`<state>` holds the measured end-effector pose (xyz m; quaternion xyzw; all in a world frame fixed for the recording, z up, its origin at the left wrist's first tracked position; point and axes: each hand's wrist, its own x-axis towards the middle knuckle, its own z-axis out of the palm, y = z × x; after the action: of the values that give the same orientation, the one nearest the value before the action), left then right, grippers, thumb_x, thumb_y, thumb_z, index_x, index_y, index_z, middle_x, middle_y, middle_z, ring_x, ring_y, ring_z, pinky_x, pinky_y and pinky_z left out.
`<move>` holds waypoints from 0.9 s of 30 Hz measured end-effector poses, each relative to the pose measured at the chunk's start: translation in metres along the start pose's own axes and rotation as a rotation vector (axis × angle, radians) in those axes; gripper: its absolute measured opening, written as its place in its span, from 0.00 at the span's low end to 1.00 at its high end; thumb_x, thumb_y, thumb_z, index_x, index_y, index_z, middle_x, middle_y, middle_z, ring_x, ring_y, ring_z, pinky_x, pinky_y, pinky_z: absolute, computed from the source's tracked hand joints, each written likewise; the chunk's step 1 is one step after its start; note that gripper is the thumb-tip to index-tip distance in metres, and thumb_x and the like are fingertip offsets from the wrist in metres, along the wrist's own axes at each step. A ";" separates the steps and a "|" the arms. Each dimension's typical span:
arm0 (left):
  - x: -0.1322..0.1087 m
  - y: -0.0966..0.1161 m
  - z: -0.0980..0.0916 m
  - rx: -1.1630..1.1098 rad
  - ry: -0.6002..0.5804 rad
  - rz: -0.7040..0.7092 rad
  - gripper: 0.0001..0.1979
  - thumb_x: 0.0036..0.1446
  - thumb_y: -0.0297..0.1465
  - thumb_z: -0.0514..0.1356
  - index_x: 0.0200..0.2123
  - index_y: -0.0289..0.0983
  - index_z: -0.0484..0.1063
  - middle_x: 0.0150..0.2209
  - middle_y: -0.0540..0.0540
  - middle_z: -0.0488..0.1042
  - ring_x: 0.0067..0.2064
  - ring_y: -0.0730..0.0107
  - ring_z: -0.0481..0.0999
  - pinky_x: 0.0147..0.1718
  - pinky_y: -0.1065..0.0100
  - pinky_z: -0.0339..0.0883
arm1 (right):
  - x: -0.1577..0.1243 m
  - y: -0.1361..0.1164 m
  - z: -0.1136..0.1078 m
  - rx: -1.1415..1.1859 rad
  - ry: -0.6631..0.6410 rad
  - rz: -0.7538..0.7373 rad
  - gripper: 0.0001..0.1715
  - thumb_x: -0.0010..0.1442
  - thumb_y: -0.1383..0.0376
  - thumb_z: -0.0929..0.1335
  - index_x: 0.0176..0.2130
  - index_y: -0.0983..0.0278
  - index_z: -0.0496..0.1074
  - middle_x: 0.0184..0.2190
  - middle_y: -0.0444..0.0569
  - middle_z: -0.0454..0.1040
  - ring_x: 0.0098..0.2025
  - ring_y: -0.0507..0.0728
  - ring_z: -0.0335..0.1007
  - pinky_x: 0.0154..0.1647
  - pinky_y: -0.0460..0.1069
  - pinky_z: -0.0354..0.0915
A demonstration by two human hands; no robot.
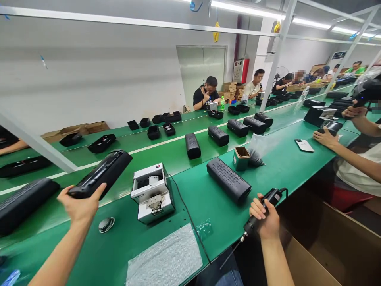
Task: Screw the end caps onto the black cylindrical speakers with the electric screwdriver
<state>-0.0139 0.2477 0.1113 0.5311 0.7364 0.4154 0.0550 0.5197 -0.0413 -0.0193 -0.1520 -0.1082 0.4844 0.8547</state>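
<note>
My left hand (81,200) grips one end of a long black speaker housing (102,173), held tilted above the bench on the left. An electric screwdriver (264,210) is in my right hand (266,220), at the bench's front edge. Its thin bit points down and to the left, touching nothing that I can see. Between my hands stands a white and black screw feeder (153,192) with a cable. Behind my right hand lies another black speaker housing (228,179) with a dimpled top.
On the green bench (178,216) lie bubble wrap (165,258), a round metal part (106,225), a small green box (241,158) and a plastic bag (257,151). Several black housings line the strip behind. A co-worker's hand (326,137) is at right; a cardboard box (333,238) stands below.
</note>
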 end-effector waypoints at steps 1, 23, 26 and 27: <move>0.010 0.009 0.015 -0.034 0.014 -0.059 0.44 0.48 0.64 0.72 0.54 0.51 0.51 0.63 0.43 0.73 0.71 0.31 0.74 0.64 0.33 0.75 | 0.005 0.003 -0.002 -0.003 0.025 -0.003 0.17 0.62 0.64 0.80 0.45 0.61 0.72 0.25 0.31 0.51 0.20 0.44 0.44 0.22 0.37 0.59; 0.020 0.328 0.148 -0.084 -0.676 0.467 0.21 0.72 0.40 0.68 0.62 0.39 0.73 0.63 0.44 0.80 0.64 0.57 0.80 0.66 0.56 0.73 | 0.013 0.017 -0.007 0.021 0.242 0.107 0.27 0.56 0.58 0.86 0.44 0.62 0.72 0.24 0.31 0.57 0.20 0.43 0.51 0.21 0.40 0.57; -0.031 0.404 0.244 -0.130 -0.870 0.375 0.19 0.75 0.43 0.67 0.58 0.36 0.78 0.57 0.40 0.82 0.55 0.54 0.84 0.56 0.49 0.81 | 0.015 0.024 -0.022 -0.020 0.199 0.121 0.25 0.58 0.54 0.85 0.44 0.60 0.74 0.23 0.31 0.55 0.19 0.44 0.46 0.20 0.41 0.57; -0.050 0.424 0.275 -0.147 -0.916 0.330 0.20 0.75 0.44 0.67 0.59 0.36 0.78 0.57 0.39 0.81 0.54 0.54 0.85 0.54 0.48 0.82 | 0.017 0.027 -0.028 -0.034 0.162 0.126 0.24 0.59 0.53 0.84 0.44 0.59 0.74 0.23 0.31 0.53 0.19 0.44 0.43 0.19 0.41 0.56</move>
<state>0.4636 0.3975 0.1988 0.7634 0.5113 0.1934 0.3440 0.5164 -0.0184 -0.0546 -0.2115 -0.0371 0.5213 0.8259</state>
